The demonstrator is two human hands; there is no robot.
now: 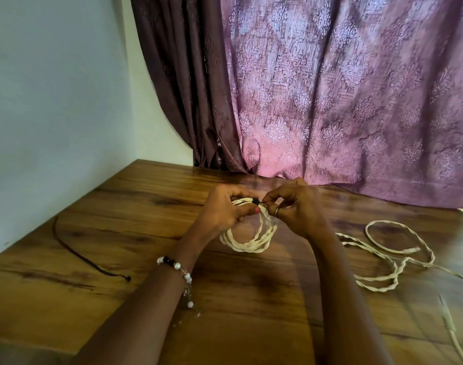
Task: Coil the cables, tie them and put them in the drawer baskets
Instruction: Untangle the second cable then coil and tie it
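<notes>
Both hands, left (pixel 222 210) and right (pixel 294 206), pinch the cream coil (pixel 251 237) with curled fingers, hiding its black tie (pixel 255 201).

Wooden bench (pixel 135 212) with dark grain streaks, glossy in places, set into a corner, plain pale wall (pixel 54 106) on the left, patterned purple curtain (pixel 343 96) behind, glowing pink where daylight comes through, hem resting on the bench

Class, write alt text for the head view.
Two hands, left hand and right hand, grip a coiled cream cable above a wooden table. More cream cable lies uncoiled at right.
</notes>
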